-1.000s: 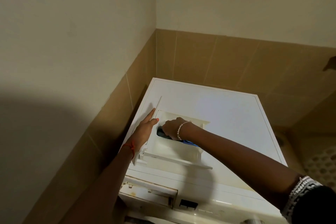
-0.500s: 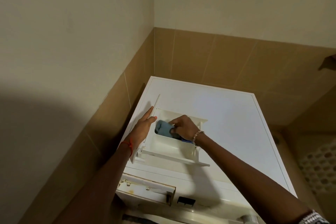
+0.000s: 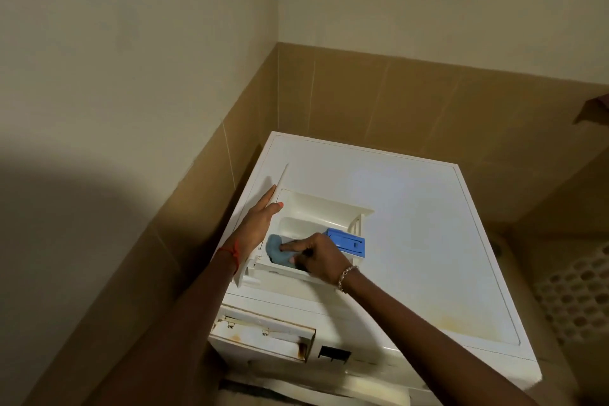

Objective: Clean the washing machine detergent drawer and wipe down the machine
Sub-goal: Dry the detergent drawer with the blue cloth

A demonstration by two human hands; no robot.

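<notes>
Two hands busy: my left hand [image 3: 260, 224] flat, bracing drawer [image 3: 316, 217]; right hand [image 3: 316, 255] pinching cloth [image 3: 275, 249]. Press into corners, short strokes.

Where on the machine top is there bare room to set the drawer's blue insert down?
The machine top is bare right of the drawer, out to its right edge, and behind the drawer toward the tiled wall. The left strip is crowded: the left hand braces the drawer there, and the right hand presses a cloth inside, beside the blue insert.
</notes>
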